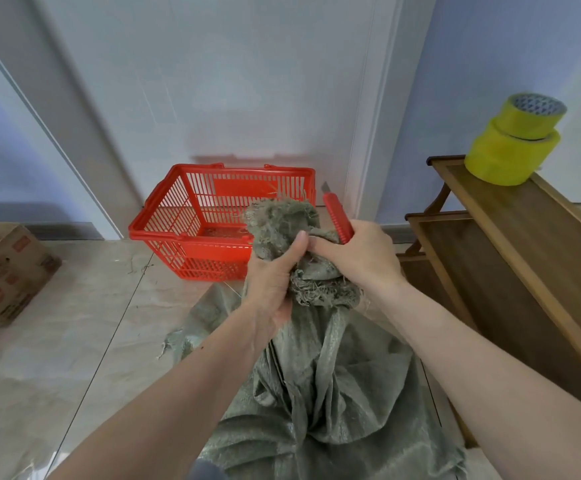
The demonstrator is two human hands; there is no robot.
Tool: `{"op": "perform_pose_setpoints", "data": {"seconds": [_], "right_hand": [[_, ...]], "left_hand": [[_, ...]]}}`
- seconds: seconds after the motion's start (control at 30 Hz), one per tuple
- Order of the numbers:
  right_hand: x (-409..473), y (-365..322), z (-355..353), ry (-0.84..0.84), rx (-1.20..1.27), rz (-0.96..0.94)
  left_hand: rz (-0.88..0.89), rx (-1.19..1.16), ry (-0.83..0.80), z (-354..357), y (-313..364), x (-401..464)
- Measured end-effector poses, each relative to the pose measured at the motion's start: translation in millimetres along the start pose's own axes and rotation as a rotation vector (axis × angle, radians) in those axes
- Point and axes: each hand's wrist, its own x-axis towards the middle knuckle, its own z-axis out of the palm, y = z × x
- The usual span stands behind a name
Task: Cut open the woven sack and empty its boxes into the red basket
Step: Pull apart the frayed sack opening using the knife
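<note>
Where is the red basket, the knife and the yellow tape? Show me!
red basket (pixel 192 235), head view, on its front rim.
knife (pixel 338 220), head view, on its red handle above the right hand.
yellow tape (pixel 510 157), head view, on the side of the lower roll.

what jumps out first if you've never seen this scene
Centre frame, the left hand and right hand bunch the frayed neck of a grey-green woven sack, the right also gripping a red utility knife. Behind sits an empty red plastic basket; two yellow tape rolls stack on the wooden shelf at right.
</note>
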Motion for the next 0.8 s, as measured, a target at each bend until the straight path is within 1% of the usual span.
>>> {"op": "perform_pose_setpoints", "data": {"seconds": [0.03, 0.1, 0.17, 0.27, 0.37, 0.4, 0.47, 0.53, 0.6, 0.67, 0.73, 0.8], "right_hand": [[1, 3, 1, 0.009, 0.007, 0.01], [4, 10, 2, 0.017, 0.095, 0.032], [3, 18, 1, 0.03, 0.139, 0.043], [2, 26, -3, 0.068, 0.128, 0.033], [3, 32, -11, 0.126, 0.058, 0.004], [4, 34, -13, 0.143, 0.046, 0.008], [6, 36, -16, 0.16, 0.054, 0.026], [11, 36, -20, 0.177, 0.096, 0.048], [17, 32, -29, 0.169, 0.187, 0.075], [19, 25, -37, 0.113, 0.251, 0.064], [15, 17, -39, 0.118, 0.175, -0.015], [7, 10, -38, 0.166, 0.133, -0.11]], "left_hand": [[-0.006, -0.001, 0.048, 0, 0, 1], [-0.022, -0.03, 0.105, -5, 1, 4], [-0.016, -0.015, 0.103, -10, 2, 6], [-0.007, 0.043, 0.106, -14, 1, 6], [-0.013, 0.129, 0.023, -16, 9, 5], [0.016, 0.207, -0.027, -19, 13, 6], [0.078, 0.387, -0.145, -23, 19, 7], [0.067, 0.432, -0.226, -27, 24, 11], [0.054, 0.398, -0.243, -29, 29, 14], [0.041, 0.28, -0.24, -30, 34, 15], [0.051, 0.126, -0.252, -31, 37, 16], [0.073, 0.043, -0.295, -30, 38, 16]]}}
